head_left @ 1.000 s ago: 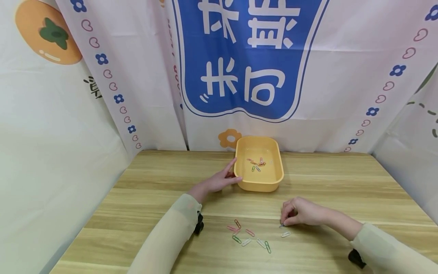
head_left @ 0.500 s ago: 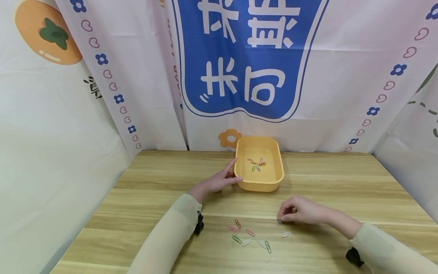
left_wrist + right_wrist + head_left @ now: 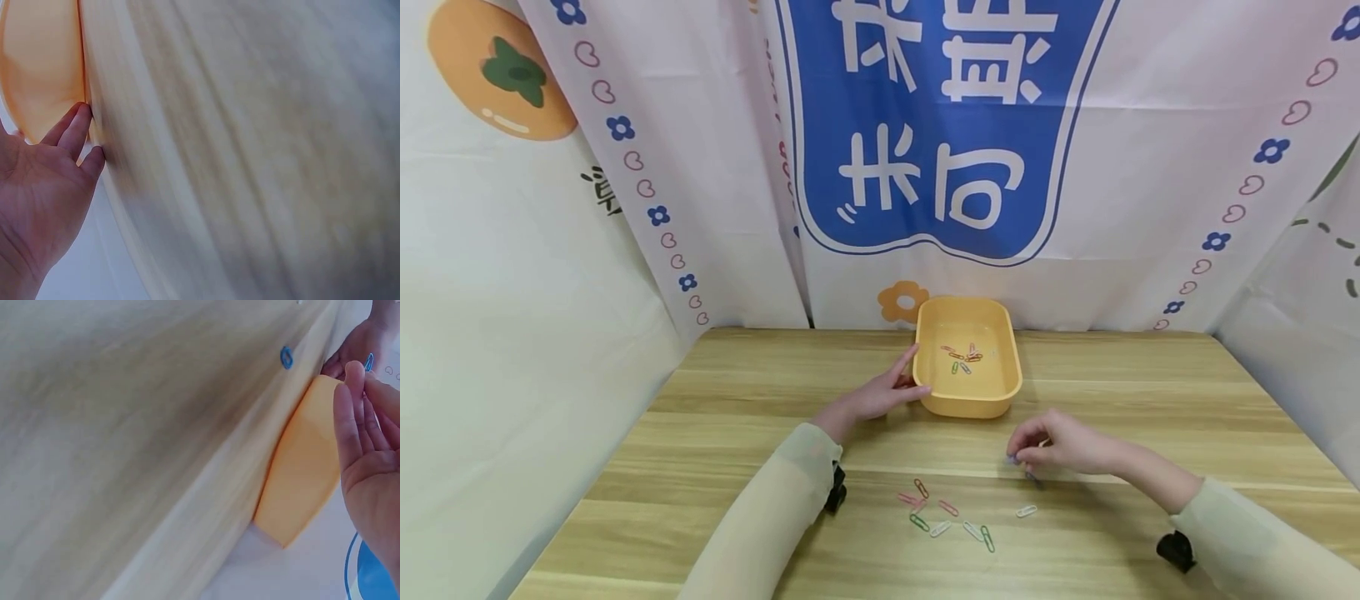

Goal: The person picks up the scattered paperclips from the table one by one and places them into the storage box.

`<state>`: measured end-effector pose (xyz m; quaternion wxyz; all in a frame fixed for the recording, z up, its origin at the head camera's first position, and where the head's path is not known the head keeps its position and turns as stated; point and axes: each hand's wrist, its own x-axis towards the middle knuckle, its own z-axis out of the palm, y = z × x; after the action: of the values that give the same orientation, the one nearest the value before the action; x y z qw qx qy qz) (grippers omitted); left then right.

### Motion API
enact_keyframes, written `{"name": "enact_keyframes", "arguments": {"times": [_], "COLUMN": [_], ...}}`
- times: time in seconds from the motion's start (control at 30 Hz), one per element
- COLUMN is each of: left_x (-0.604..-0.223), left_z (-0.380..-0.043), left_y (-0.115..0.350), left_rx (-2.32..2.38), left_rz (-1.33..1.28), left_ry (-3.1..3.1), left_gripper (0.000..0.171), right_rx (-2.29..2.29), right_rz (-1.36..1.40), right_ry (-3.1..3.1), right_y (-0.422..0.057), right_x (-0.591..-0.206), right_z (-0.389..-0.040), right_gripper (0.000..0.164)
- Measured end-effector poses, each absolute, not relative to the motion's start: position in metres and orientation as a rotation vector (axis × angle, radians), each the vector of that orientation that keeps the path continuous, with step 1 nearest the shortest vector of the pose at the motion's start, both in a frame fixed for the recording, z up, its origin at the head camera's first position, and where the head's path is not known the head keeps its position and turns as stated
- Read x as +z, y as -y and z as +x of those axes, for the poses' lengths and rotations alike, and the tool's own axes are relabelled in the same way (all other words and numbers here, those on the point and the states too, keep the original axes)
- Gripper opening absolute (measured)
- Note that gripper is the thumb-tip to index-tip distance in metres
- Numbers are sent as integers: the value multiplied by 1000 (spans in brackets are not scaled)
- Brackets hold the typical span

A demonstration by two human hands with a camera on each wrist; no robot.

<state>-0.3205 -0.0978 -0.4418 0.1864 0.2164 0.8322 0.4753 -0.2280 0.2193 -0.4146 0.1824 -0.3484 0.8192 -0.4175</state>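
A blue paper clip (image 3: 1012, 459) is pinched between the thumb and fingertips of my right hand (image 3: 1063, 446), above the table to the right of the bin; its loop (image 3: 369, 362) sticks up past the fingertips in the right wrist view. Another blue paper clip (image 3: 286, 357) lies on the tabletop, partly under that hand in the head view. My left hand (image 3: 880, 394) rests against the left side of the yellow plastic bin (image 3: 970, 407), its fingers extended and fingertips at the wall (image 3: 44, 62). Inside the bin lie several coloured paper clips (image 3: 972, 357).
Several loose clips lie in front of the bin, among them a red clip (image 3: 921, 488), a pink clip (image 3: 948, 507) and a green clip (image 3: 987, 538). A white clip (image 3: 1026, 511) lies apart on the right. Behind the wooden table (image 3: 760, 367) hangs a printed cloth (image 3: 730, 208).
The right hand has lifted a blue clip and moved slightly away from the body with it, uncovering a second blue clip. The left hand and the bin have stayed in place.
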Motion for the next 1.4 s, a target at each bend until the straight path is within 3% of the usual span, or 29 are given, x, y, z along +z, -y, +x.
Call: {"name": "enact_keyframes", "arguments": {"times": [0.57, 1.4], "left_x": [-437, -442], "left_z": [-320, -315], "left_y": [96, 99], "left_rx": [1342, 1327], "left_rz": [616, 601], "left_ry": [-2350, -2372], "left_gripper": [87, 86], "right_rx": [-1070, -1129], "right_rz": [-1022, -991], "right_ry": [-2592, -2729], "right_y": [-218, -184], "right_x": [-370, -338], "right_z": [-249, -323], "right_gripper": [9, 12]}}
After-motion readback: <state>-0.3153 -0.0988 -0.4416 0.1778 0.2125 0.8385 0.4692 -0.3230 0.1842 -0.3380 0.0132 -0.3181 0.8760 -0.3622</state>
